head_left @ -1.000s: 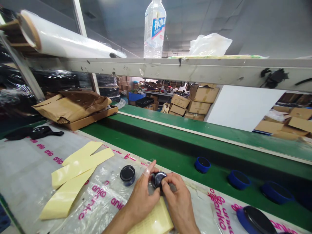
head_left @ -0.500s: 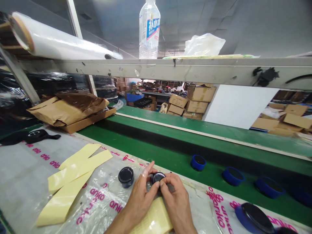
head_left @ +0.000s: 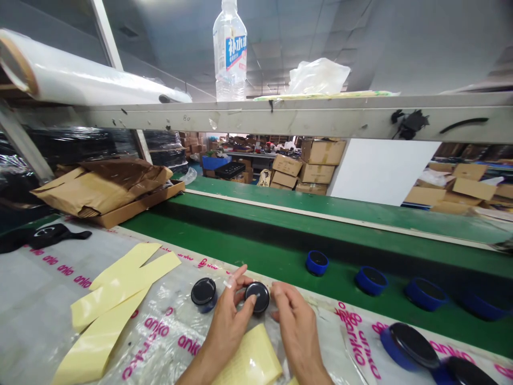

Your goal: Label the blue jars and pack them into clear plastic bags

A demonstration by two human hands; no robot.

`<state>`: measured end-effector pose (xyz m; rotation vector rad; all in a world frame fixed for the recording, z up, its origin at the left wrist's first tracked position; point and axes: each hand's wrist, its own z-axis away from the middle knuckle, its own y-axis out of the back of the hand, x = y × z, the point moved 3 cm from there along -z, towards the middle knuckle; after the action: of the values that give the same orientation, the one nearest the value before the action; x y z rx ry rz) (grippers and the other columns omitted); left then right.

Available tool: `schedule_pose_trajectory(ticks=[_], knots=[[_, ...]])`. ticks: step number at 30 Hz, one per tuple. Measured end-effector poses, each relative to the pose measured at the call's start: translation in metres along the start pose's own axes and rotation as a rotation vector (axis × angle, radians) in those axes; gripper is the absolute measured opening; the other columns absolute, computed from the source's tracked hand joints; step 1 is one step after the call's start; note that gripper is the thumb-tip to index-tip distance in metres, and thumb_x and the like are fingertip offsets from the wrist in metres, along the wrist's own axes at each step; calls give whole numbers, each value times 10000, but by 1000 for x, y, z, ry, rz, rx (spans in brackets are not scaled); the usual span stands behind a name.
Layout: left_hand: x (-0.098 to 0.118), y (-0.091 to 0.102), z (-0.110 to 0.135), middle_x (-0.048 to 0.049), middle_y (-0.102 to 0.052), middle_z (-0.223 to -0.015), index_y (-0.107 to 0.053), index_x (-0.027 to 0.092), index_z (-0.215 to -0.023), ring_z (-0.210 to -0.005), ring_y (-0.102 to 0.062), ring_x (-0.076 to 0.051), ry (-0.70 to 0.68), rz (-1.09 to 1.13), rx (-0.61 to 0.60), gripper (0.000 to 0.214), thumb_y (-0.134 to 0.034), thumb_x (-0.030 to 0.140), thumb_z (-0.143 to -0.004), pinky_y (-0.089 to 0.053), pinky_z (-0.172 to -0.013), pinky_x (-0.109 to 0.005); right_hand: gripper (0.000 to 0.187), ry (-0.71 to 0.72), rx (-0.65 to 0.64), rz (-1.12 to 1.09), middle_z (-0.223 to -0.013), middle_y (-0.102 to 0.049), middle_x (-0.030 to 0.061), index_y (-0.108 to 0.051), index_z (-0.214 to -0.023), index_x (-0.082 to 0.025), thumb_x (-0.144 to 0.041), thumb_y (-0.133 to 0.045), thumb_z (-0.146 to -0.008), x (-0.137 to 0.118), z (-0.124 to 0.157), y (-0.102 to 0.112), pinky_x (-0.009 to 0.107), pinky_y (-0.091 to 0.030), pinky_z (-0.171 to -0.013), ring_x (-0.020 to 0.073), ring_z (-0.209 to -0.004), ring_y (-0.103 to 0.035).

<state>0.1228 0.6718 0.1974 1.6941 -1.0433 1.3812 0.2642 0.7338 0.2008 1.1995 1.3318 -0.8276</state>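
My left hand [head_left: 230, 310] holds a small round black-topped piece [head_left: 257, 297], with the thumb lying on its shiny top and the fingers behind it. A clear wrap shows round one finger. Just right of the piece, my right hand [head_left: 294, 315] is apart from it, its fingers bent and loosely apart with nothing seen in them. To the left of my left hand stands a similar round black piece [head_left: 203, 294] on the plastic-covered table. A yellow paper sheet [head_left: 252, 358] lies beneath my wrists.
Several blue round pieces with black tops [head_left: 372, 280] sit along the green belt [head_left: 240, 240]; others [head_left: 411, 347] stand on the table's right. Yellow strips [head_left: 116, 299] lie left. A cardboard tray [head_left: 140, 206] with brown paper stands behind them. A shelf beam [head_left: 304, 117] carries a bottle [head_left: 230, 53].
My right hand has let go of the round black piece and drawn slightly right. The piece's top now shows fully under my left thumb. The view has shifted a little.
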Motion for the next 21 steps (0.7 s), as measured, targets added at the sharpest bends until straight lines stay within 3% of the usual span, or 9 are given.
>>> schedule_pose_trajectory(ticks=[3,8,13,16,21], knots=[[-4,1,0,-87,-557,-1259,-379,244,-1460,-1167,-602,-230,-1,-12,-10,577,-579,343,-928,-469,-1047,-399,436,-103,-3,-5,-958,-738,72,-694,-979,-210,-601,-514,-905,6,-4,1,327,-528,-742,263,-884,-672],[-3,2,1,-92,-566,-1302,-390,256,-1459,-1209,-590,-243,-3,-41,-23,532,-533,382,-963,-442,-1081,-420,353,-42,-114,0,-1070,-739,74,-678,-1068,-213,-483,-643,-845,7,-9,-13,331,-519,-830,257,-966,-677],[1,3,0,-89,-584,-1311,-403,258,-1462,-1236,-567,-243,-2,-130,-20,494,-456,401,-993,-388,-1117,-442,317,-15,-104,33,-980,-743,70,-684,-972,-205,-493,-630,-851,8,-12,-13,336,-510,-809,256,-905,-672],[0,4,0,-90,-588,-1328,-393,267,-1476,-1258,-555,-250,0,-189,-9,502,-449,402,-996,-363,-1134,-468,430,-86,-107,-26,-921,-741,83,-701,-948,-191,-586,-540,-885,11,-14,-8,338,-521,-722,266,-850,-665],[6,13,2,-92,-530,-1435,-487,271,-1408,-1311,-514,-263,-37,-213,134,439,-470,403,-989,-371,-1130,-473,561,-208,-58,-126,-1073,-730,113,-709,-1097,-189,-664,-551,-844,9,-14,0,335,-549,-675,306,-990,-656]])
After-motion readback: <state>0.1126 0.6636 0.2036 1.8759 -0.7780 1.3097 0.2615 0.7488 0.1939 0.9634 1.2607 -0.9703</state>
